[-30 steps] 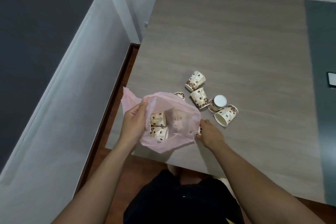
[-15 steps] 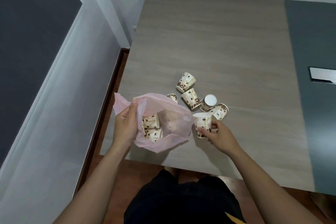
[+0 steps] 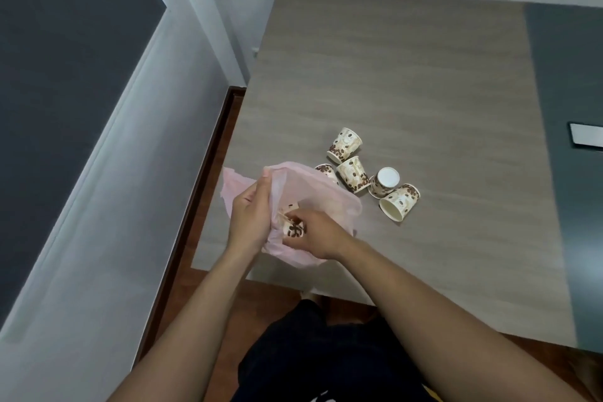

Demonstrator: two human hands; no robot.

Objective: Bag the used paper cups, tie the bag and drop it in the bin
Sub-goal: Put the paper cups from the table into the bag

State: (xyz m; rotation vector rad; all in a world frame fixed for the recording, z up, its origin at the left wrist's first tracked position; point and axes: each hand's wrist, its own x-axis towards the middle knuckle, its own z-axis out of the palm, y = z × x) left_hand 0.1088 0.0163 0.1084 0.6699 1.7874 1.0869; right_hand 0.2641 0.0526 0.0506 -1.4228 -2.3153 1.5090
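A thin pink plastic bag [image 3: 321, 202] lies at the near left corner of the wooden table [image 3: 408, 81]. My left hand [image 3: 251, 215] grips the bag's left rim and holds the mouth apart. My right hand [image 3: 318, 233] reaches into the mouth, shut on a paper cup [image 3: 294, 229] with a coffee-bean print. Several more cups lie loose just right of the bag: one on its side [image 3: 344, 144], another tilted [image 3: 353, 174], one upside down [image 3: 385, 182], one with its mouth toward me [image 3: 399, 202]. A further cup [image 3: 324, 170] peeks out behind the bag. No bin is in view.
A white wall and a dark window pane [image 3: 65, 59] run along the left. A strip of brown floor [image 3: 199, 206] separates the wall from the table. A dark grey surface [image 3: 567, 108] with a flat white object [image 3: 585, 140] borders the table's right side.
My right hand picked a cup off the table beside the bag and carried it left into the bag's mouth. My left hand kept its hold on the rim.
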